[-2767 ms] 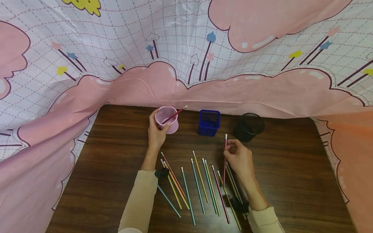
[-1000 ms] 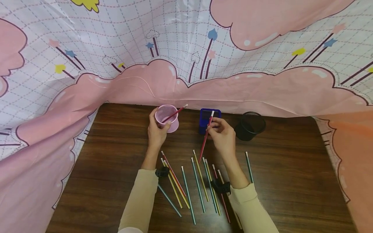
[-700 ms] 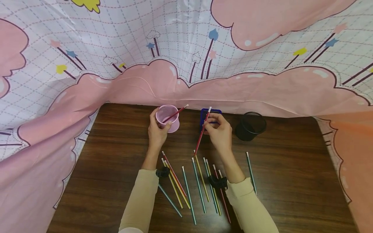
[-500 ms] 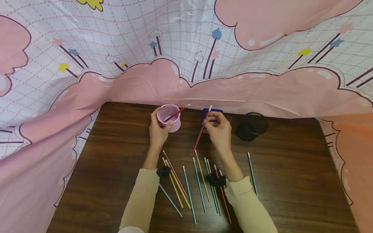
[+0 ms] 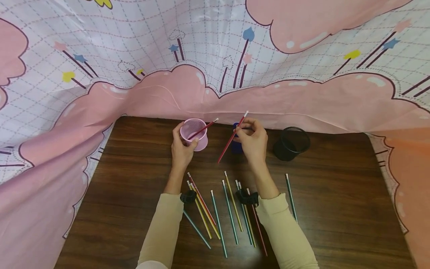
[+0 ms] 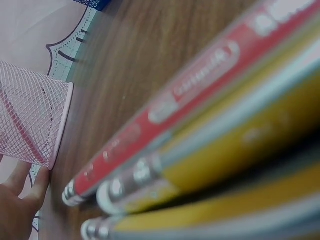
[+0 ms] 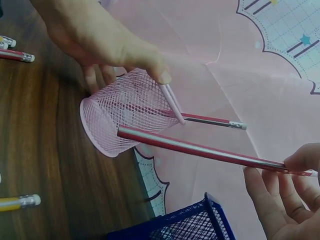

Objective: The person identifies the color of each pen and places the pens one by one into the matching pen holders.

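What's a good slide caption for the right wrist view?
Left hand holds the pink mesh cup, a red pencil poking out; right hand pinches a second red pencil.

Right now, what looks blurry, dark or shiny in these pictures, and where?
Left wrist view: yellow pencils and a lettered red pencil, close to the lens, look blurred; the pink mesh cup is clearer. Right wrist view: a pale streak runs along the held red pencil, glare or painted stripe, I can't tell. Head view: mostly clear, but the black cup's side looks very dark.
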A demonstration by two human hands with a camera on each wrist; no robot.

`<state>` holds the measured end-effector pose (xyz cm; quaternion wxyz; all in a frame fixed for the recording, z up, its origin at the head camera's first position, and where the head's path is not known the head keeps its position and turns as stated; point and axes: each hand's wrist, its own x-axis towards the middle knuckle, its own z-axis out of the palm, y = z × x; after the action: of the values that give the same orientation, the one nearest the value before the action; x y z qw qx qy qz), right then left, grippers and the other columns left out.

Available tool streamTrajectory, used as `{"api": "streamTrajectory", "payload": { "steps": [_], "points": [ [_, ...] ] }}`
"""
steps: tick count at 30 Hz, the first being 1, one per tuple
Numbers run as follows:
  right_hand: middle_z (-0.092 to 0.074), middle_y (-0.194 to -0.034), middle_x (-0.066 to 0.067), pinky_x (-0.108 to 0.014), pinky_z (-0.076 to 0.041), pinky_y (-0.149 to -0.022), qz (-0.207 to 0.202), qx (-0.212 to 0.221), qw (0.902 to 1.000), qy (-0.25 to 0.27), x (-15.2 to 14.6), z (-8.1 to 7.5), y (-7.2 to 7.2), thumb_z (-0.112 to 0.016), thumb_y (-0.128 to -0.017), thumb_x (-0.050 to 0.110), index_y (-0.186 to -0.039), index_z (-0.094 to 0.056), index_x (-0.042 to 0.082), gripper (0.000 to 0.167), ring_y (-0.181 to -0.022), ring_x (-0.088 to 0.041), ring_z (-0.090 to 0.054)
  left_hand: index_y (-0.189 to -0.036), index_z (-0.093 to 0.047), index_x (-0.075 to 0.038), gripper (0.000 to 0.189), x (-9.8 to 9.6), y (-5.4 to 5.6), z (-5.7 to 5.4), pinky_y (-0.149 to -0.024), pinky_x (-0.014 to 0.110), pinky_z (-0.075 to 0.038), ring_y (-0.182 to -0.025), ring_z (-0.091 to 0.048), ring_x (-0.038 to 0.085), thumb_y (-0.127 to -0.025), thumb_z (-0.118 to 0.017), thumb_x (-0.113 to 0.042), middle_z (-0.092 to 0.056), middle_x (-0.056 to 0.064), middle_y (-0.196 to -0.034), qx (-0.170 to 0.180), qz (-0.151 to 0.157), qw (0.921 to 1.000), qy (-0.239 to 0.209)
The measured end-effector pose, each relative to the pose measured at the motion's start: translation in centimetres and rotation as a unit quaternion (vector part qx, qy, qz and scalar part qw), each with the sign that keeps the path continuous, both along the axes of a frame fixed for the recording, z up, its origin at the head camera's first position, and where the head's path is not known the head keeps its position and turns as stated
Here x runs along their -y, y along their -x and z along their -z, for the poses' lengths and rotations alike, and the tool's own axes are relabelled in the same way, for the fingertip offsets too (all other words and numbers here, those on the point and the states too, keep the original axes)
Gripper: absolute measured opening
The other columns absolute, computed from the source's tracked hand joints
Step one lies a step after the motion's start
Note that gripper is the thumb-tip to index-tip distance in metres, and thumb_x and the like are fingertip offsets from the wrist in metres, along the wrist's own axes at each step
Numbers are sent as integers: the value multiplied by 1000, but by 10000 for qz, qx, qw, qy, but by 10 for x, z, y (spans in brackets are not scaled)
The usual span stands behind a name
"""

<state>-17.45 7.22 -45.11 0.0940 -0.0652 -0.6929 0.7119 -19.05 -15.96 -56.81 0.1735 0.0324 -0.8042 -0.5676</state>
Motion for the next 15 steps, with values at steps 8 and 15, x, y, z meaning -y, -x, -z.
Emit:
{"api": "streamTrajectory", "payload": {
  "steps": [8,15],
  "points": [
    [-60,-91,-11,-39,-61,-65,93,-244,9993,286,7,-5,8,-67,-88,-5,-107,-58,-3,21,-76,-21,-71,-145,-40,-29,78,2,1,-1,-74,39,-51,-90,-66,28,-80,-82,-28,-63,13,-128,-36,71,10000,20],
    [-58,-94,-10,-39,-61,-66,136,-178,9977,637,15,-10,12,-68,-88,-5,-99,-57,3,18,-79,-23,-70,-145,-40,-25,78,3,1,1,-77,39,-51,-93,-65,38,-79,-82,-23,-61,17,-129,-138,139,9998,-86]
  ]
}}
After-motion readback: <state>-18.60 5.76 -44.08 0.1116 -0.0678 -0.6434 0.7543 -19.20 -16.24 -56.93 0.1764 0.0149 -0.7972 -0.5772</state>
